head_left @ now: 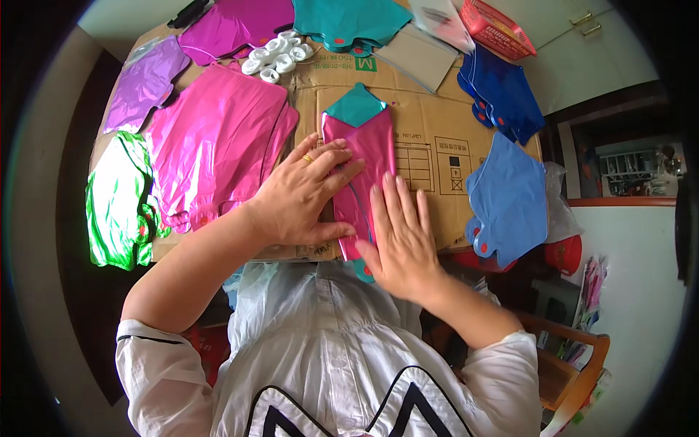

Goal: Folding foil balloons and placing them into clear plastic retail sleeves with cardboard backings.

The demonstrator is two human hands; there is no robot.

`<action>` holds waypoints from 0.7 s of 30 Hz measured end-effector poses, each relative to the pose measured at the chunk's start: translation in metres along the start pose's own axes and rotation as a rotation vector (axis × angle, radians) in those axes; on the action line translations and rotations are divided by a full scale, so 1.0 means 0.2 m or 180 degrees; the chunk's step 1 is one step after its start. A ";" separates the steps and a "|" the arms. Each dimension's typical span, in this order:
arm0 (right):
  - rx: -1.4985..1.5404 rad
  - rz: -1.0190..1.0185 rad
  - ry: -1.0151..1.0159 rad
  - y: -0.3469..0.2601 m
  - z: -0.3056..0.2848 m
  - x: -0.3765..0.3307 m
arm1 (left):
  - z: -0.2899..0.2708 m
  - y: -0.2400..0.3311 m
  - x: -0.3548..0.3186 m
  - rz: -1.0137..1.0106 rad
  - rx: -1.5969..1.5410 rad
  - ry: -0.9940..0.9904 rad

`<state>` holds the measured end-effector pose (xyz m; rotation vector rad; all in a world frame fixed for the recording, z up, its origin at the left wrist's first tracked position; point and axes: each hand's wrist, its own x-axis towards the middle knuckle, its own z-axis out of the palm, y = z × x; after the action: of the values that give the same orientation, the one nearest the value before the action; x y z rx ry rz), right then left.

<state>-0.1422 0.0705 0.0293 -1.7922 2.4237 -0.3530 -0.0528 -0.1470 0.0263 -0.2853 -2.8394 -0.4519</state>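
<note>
Right hand [403,237] is lying palm-down, fingers straight and slightly apart, along the right side of a folded pink-and-teal foil piece [357,135], gripping nothing; left hand [302,191] is resting across its left side, fingers loosely spread, also gripping nothing. Both are likely weighting the springy film flat. Piece is sitting lengthwise before the wearer on cardboard [419,120], near end poking past the edge, presumably for easy reach. Light blue stack [510,193] and pink stack [218,138] are flanking it, apparently leaving working room; white rolls [273,57], teal stack [353,22] and red basket [499,30] are sitting beyond.
</note>
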 end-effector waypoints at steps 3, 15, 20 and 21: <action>0.0455 -0.0186 -0.0311 -0.05 -0.06 -0.12 | 0.00 0.01 0.00 0.0055 -0.0046 0.0004; 0.2741 0.1957 -0.1005 0.33 -0.24 0.42 | -0.02 0.03 -0.02 -0.0140 -0.0004 0.0003; 0.2883 0.1585 -0.1022 0.23 -0.22 0.44 | -0.04 0.04 -0.03 -0.0261 -0.0162 0.0102; 0.3120 0.1397 -0.0796 0.26 -0.13 0.42 | -0.05 0.04 -0.02 -0.0242 -0.0223 0.0165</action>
<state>-0.2208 0.0084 0.0451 -0.8076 1.8434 -0.9669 -0.0453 -0.1435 0.0359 -0.1766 -2.7954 -0.5667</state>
